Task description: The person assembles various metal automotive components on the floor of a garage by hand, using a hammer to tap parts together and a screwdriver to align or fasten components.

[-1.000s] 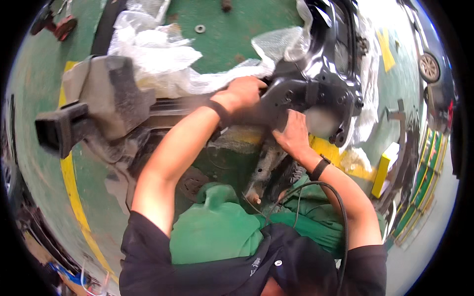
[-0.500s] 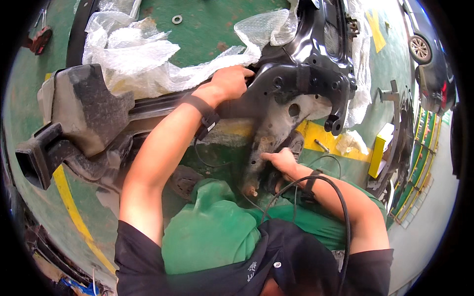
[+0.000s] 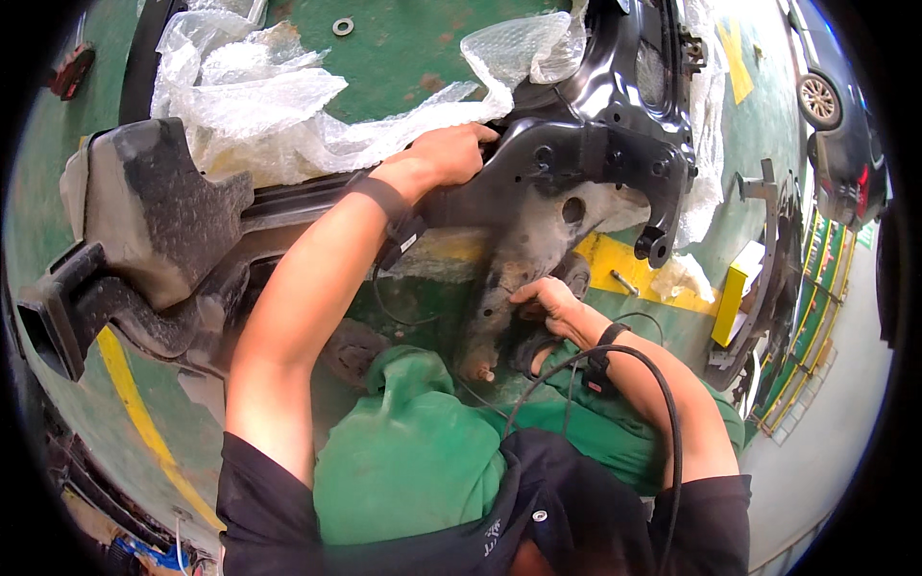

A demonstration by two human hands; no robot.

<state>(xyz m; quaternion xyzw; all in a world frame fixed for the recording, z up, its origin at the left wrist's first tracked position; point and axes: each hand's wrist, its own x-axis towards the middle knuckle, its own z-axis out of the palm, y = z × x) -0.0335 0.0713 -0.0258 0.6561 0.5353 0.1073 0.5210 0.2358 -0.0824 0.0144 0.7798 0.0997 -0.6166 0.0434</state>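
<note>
A glossy black metal subframe [image 3: 538,158] lies on the floor in front of me. My left hand [image 3: 447,156] reaches across to its left edge, fingers bent over it; the fingertips disappear into a dark gap. From under the subframe a dusty grey metal arm [image 3: 507,274] slopes toward me, with a large hole and a stubby rusty bolt [image 3: 478,372] at its near end. My right hand [image 3: 552,302] is at the arm's right edge, index finger and thumb against it and fingers curled. Its lower fingers are partly hidden.
Bubble wrap [image 3: 259,106] lies behind and beside the subframe. A dirty plastic duct box [image 3: 158,206] stands left. Yellow box [image 3: 738,293], loose bolt [image 3: 624,282] and washer [image 3: 343,27] are on the floor. A black cable [image 3: 663,384] loops over my right forearm. A car [image 3: 836,125] stands far right.
My right hand has shifted slightly up along the grey arm, and its fingers have curled more. My left hand stays at the subframe's edge. The view has moved a little.
</note>
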